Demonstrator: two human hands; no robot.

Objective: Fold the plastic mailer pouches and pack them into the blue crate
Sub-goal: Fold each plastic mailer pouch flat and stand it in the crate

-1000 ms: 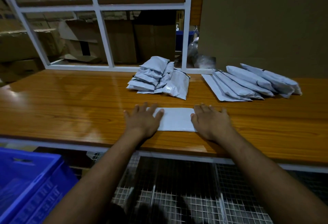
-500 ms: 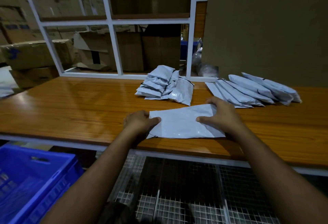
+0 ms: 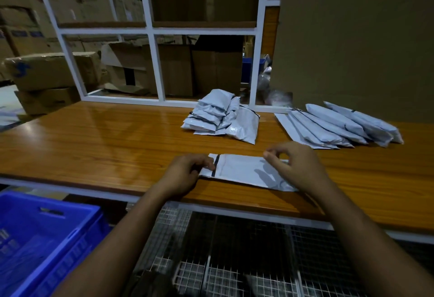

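Flat white plastic mailer pouch (image 3: 244, 171) w/ black strip is pinched at its left end by left hand (image 3: 185, 174); right hand (image 3: 296, 165) is held just above its right end, fingers loosely curled, grasping nothing.

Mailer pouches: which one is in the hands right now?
The flat white pouch at the table's near edge. The left hand pinches its black-striped end, the right hand is at its other end. The middle heap and right-hand row lie untouched.
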